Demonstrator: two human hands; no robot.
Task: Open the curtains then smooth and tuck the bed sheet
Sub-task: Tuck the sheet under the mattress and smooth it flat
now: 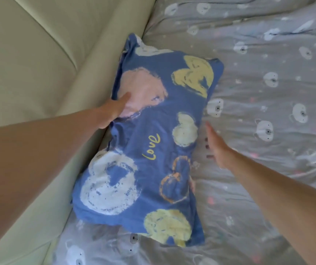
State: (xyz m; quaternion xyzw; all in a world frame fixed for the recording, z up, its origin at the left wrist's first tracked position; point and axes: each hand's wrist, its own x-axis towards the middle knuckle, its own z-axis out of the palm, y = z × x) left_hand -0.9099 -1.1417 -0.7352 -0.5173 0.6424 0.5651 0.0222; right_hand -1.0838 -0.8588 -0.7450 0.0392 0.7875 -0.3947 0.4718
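Observation:
A blue pillow (149, 142) printed with pale hearts and the word "Love" lies on the grey bed sheet (268, 96), which has a white bear pattern and many wrinkles. The pillow leans against the pale green padded headboard (29, 60). My left hand (113, 111) grips the pillow's left edge, thumb on top of a pink heart. My right hand (215, 148) is flat and open at the pillow's right edge, fingers spread, touching or just beside it. No curtains are in view.
The headboard fills the left side and meets the mattress along a diagonal gap. The wrinkled sheet stretches across the right and the bottom of the view.

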